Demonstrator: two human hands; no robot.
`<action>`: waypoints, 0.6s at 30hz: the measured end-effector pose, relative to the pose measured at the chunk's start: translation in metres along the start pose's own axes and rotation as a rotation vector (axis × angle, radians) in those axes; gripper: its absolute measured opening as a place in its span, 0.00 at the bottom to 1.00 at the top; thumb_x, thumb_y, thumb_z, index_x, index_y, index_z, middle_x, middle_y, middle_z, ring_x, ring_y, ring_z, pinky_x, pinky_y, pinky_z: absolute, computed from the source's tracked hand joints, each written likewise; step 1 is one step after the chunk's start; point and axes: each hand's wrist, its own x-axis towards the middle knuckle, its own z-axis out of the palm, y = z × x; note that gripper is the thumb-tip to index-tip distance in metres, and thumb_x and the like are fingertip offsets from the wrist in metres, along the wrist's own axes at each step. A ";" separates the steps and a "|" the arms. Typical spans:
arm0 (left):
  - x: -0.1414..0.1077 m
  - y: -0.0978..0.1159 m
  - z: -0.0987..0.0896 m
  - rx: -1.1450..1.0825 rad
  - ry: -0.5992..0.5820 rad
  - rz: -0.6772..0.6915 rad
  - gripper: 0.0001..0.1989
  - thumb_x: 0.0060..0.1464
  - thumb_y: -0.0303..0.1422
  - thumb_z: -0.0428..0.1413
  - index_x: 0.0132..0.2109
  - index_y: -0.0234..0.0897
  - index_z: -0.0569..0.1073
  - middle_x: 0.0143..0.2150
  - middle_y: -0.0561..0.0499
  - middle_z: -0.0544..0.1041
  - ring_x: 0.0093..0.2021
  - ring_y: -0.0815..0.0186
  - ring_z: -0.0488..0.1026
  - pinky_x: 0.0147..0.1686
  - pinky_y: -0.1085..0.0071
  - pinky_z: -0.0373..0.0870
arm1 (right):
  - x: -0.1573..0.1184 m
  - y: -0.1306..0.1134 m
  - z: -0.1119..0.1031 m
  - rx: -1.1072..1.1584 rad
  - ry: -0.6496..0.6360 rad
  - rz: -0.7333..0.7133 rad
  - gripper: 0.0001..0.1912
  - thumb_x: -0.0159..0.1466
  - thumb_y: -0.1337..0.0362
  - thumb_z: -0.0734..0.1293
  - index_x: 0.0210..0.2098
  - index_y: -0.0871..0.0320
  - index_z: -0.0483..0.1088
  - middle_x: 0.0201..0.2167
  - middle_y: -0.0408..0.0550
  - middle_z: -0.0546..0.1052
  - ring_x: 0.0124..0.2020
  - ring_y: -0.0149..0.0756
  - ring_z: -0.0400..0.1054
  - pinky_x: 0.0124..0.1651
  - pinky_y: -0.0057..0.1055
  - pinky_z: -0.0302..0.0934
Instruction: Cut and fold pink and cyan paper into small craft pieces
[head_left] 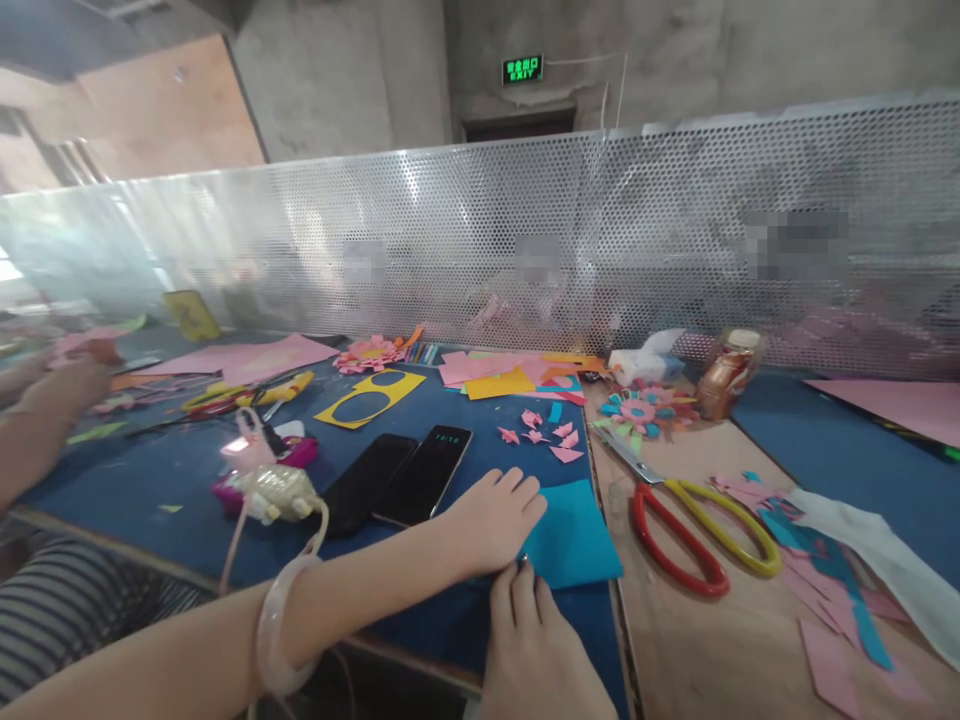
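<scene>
A sheet of blue paper (574,535), apparently folded, lies on the blue tabletop. My left hand (499,515), with a pale bangle on its forearm, reaches across from the left and presses on the paper's left side, fingers bent. Close below it, my right hand (534,640) has its fingers together on the paper's lower left edge. The fingertips nearly meet, and the paper's left end is hidden under them. Several small folded pink paper pieces (534,435) lie just beyond the sheet.
Large scissors (679,520) with red and yellow handles lie to the right, near pink and blue scraps (825,570). Two phones (431,465) and a charger cable cluster (274,490) are at left. A bottle (727,375) and perforated metal partition (465,240) stand behind. Another person's arm (45,420) reaches in.
</scene>
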 end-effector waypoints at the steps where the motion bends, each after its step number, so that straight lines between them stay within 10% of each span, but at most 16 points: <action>1: -0.001 -0.001 0.001 0.002 0.005 -0.002 0.07 0.52 0.29 0.44 0.38 0.31 0.63 0.37 0.45 0.65 0.36 0.59 0.61 0.32 0.65 0.61 | 0.003 -0.001 -0.004 0.010 -0.014 -0.005 0.17 0.50 0.68 0.62 0.34 0.77 0.72 0.33 0.72 0.72 0.35 0.57 0.69 0.31 0.43 0.67; 12: 0.001 -0.002 0.010 -0.061 -0.030 -0.043 0.10 0.54 0.26 0.41 0.40 0.32 0.65 0.38 0.45 0.68 0.38 0.59 0.64 0.36 0.62 0.63 | 0.033 -0.037 0.016 0.077 -0.242 0.019 0.25 0.50 0.56 0.63 0.37 0.73 0.72 0.30 0.69 0.73 0.30 0.53 0.67 0.24 0.49 0.64; 18: -0.002 -0.009 0.019 -0.266 -0.035 0.044 0.24 0.56 0.25 0.38 0.60 0.38 0.48 0.62 0.50 0.51 0.61 0.61 0.45 0.56 0.58 0.48 | 0.004 -0.005 0.016 -0.037 0.114 -0.070 0.16 0.57 0.72 0.55 0.38 0.66 0.71 0.30 0.53 0.75 0.33 0.42 0.68 0.28 0.35 0.64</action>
